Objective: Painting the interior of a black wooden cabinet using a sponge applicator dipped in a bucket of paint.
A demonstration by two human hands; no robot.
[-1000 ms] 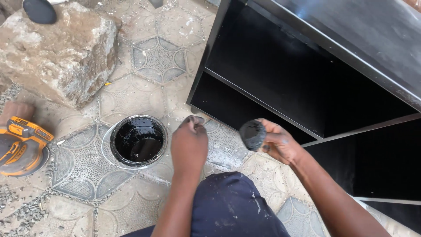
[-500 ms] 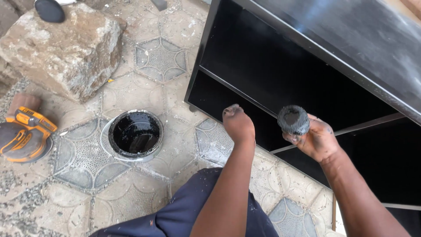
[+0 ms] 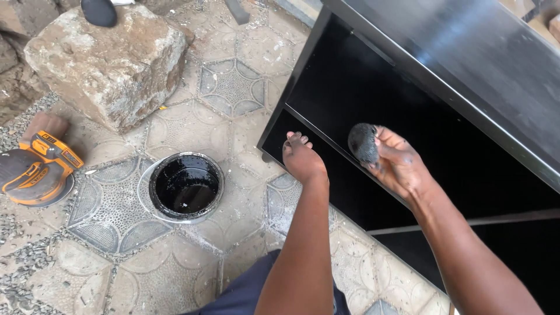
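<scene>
I see my right hand (image 3: 399,166) clenched around a dark, round sponge pad (image 3: 363,142), fingers wrapped over its back, the pad pressed against or just at the inner edge of the black cabinet (image 3: 466,76); whether it actually touches the shelf panel I cannot tell. The cabinet lies tilted across the upper right of the view, its glossy black top catching light, its open compartments facing me, a thin divider shelf running under my right wrist

My left hand (image 3: 301,158) is near the cabinet's lower front edge, fingers bunched together and pointing away from me, tips dark with stain. It grasps nothing that I can make out; the fingertips sit just at the cabinet's edge, and I cannot tell if they rest on it

On the patterned paving (image 3: 233,87) to the left of my left arm stands a round open tin of black paint (image 3: 185,186), its rim pale, its inside wet and black, well apart from both hands. Further left, at the frame's edge, lies an orange and black orbital sander (image 3: 36,172). A big rough stone block (image 3: 111,61) sits at the upper left with a dark oval object (image 3: 98,11) on top. My dark blue trouser knee (image 3: 245,291) shows at the bottom
</scene>
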